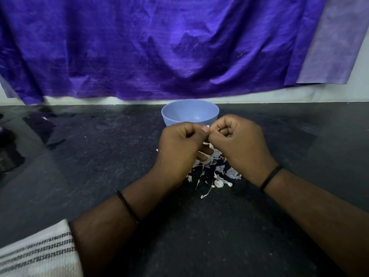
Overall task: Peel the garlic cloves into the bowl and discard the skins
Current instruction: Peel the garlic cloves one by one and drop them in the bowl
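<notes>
both hands, left (pixel 179 144) and right (pixel 237 140), pinch one garlic clove (pixel 208 127); skins (pixel 215 172) beneath them, bowl (pixel 189 112) just beyond.

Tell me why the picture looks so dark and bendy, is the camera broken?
Not broken: in the head view the light is dim, so the black counter and both hands look murky; the wide lens bows the counter's far edge and stretches the forearms; the purple cloth shines in patches and reflects faintly on the counter at left; the garlic skins and blue bowl stay fairly sharp.
</notes>
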